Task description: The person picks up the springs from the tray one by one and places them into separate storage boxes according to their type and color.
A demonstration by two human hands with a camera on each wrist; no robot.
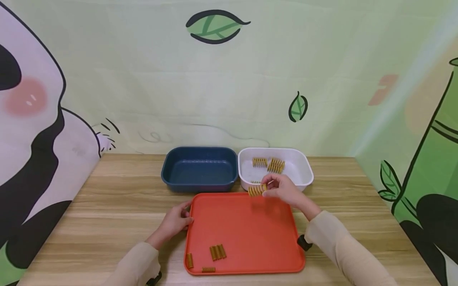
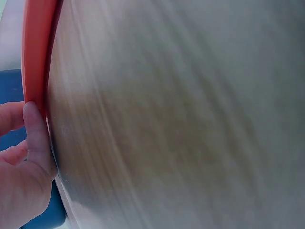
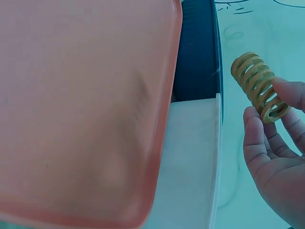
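My right hand point(image 1: 282, 189) pinches one end of a yellow coil spring point(image 1: 256, 190) between thumb and fingers, above the far edge of the red tray point(image 1: 247, 230). The right wrist view shows the same spring point(image 3: 257, 83) tilted, its coils spaced apart. At the tray's left rim my left hand point(image 1: 174, 219) grips the edge, with thumb and fingers on the rim point(image 2: 35, 71) in the left wrist view. Several yellow springs lie in the tray's near left part: a cluster point(image 1: 218, 252), one by the left rim point(image 1: 189, 260) and one by the near rim point(image 1: 208, 269).
A white bin point(image 1: 297, 169) behind the tray holds several yellow springs point(image 1: 276, 165). Beside it on the left stands a dark blue bin point(image 1: 200, 174). Everything sits on a wood-grain table point(image 1: 118, 206), with a printed backdrop point(image 1: 229, 87) close behind it.
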